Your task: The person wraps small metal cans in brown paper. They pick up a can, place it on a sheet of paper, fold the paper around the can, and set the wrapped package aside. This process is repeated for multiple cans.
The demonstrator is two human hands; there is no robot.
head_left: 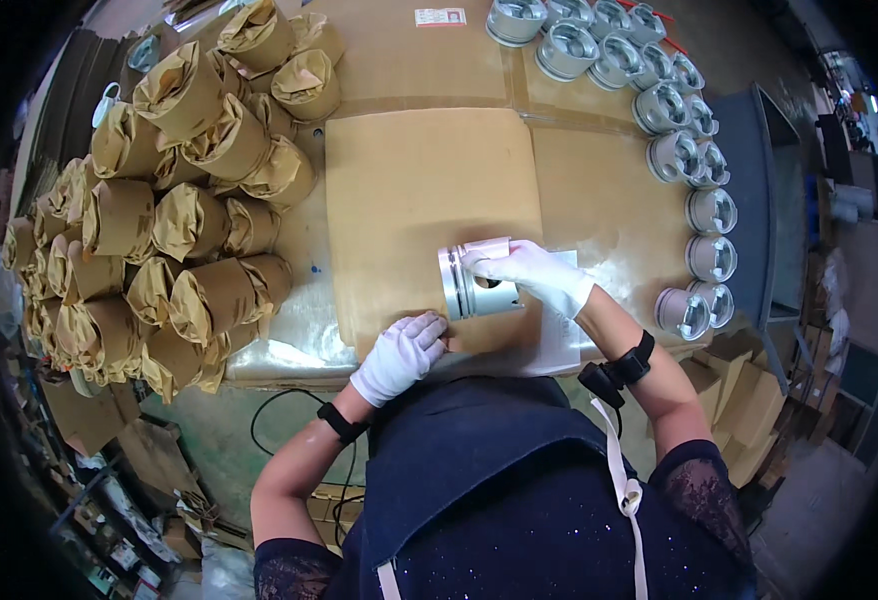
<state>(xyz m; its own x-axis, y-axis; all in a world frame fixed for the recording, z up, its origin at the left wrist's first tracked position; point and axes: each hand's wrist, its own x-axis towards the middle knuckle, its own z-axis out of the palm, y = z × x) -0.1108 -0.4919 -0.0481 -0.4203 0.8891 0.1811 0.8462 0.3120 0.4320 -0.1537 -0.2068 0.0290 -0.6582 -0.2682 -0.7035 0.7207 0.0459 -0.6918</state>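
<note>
**Many wrapped, a good number bare**

The heap of paper-wrapped bundles (pixel 189 222), left of frame, looks done; bare pistons (pixel 673 157) at upper right and right seem left. Over the central brown sheet (pixel 429 180), one unwrapped piston (pixel 501 300) sits in the closed right hand (pixel 541 274). The left hand (pixel 399 358) half-curls at the sheet's edge, its grip unclear.

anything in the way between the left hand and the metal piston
Nothing visible: between the left hand and the piston lies only bare brown cardboard. The right hand holds the piston from the right.
</note>
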